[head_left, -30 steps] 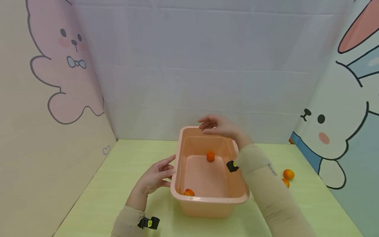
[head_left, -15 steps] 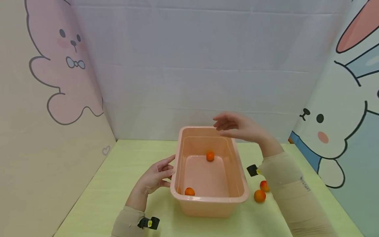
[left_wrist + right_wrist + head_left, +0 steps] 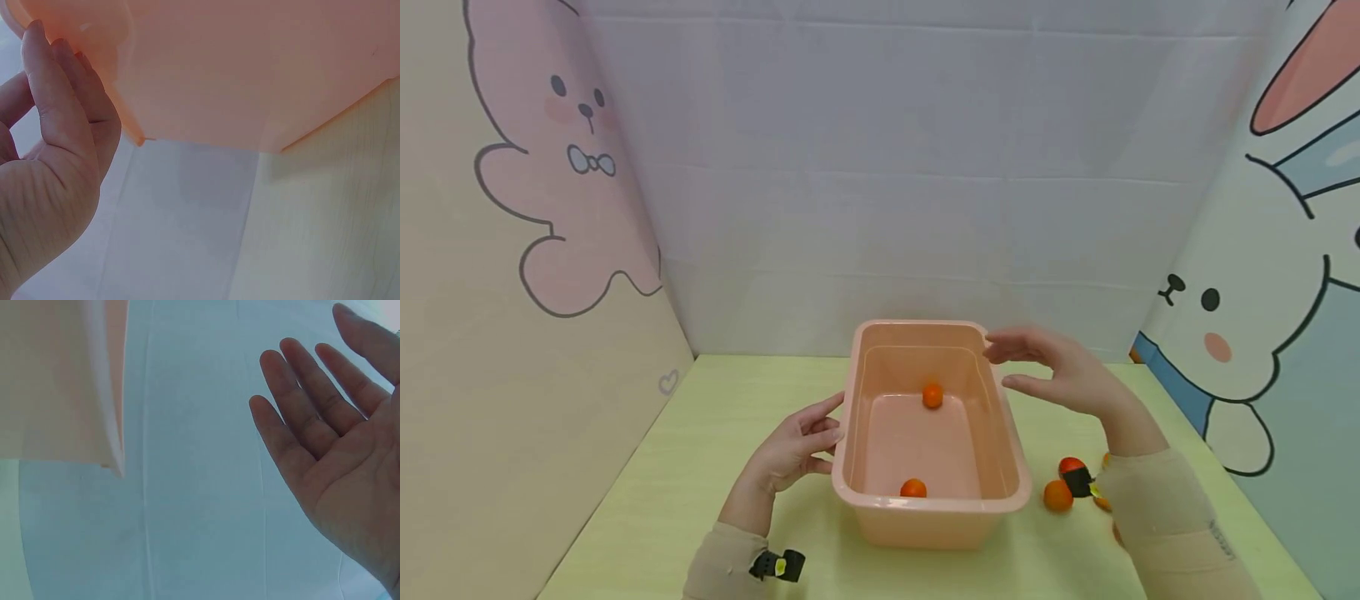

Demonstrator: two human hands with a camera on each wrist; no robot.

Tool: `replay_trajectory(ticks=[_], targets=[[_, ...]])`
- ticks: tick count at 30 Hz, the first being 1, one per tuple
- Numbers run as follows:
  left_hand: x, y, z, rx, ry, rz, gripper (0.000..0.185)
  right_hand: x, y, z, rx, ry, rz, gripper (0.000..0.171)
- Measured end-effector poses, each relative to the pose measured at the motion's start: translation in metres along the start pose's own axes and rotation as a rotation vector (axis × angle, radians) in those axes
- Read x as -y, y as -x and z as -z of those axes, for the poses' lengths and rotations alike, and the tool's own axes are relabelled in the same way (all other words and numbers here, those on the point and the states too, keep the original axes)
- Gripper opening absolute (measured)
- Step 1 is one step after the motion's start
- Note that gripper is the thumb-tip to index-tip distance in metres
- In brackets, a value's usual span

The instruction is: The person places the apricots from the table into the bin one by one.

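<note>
A peach plastic tub (image 3: 1009, 500) stands on the pale green table. Two small orange fruits lie inside it, one (image 3: 932, 395) toward the far end and one (image 3: 913, 488) by the near wall. My left hand (image 3: 801, 442) rests with straight fingers against the tub's left wall (image 3: 250, 75), and its fingers (image 3: 69, 94) reach up to the rim. My right hand (image 3: 1052, 371) hovers flat and empty beside the tub's far right corner, apart from it. Its palm (image 3: 337, 456) faces the tub wall (image 3: 56, 381).
Several small orange fruits (image 3: 1057, 495) lie on the table just right of the tub, partly behind my right sleeve (image 3: 1157, 525). Cartoon-rabbit panels (image 3: 1262, 333) wall the table on the left, back and right. Bare green tabletop (image 3: 700, 450) lies left of the tub.
My right hand has drawn back from above the tub's far rim to its right side and come lower. The near fruit in the tub has rolled rightward. The left hand has stayed put.
</note>
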State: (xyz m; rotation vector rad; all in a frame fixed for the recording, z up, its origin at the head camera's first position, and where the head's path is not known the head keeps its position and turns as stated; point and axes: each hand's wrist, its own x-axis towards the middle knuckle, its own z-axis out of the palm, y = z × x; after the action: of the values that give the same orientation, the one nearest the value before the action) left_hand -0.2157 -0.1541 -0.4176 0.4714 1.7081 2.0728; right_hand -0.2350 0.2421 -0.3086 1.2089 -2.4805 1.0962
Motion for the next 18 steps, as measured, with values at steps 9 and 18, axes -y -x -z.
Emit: replay_trajectory(ticks=[9,18], targets=[[0.001,0.0,0.0,-0.003,0.007,0.003,0.068,-0.017,0.057,-0.01,-0.123,-0.041,-0.117,0.052],[0.001,-0.001,-0.001,-0.023,-0.008,0.014,0.068,-0.037,0.112,-0.025,-0.166,-0.072,-0.258,0.05]])
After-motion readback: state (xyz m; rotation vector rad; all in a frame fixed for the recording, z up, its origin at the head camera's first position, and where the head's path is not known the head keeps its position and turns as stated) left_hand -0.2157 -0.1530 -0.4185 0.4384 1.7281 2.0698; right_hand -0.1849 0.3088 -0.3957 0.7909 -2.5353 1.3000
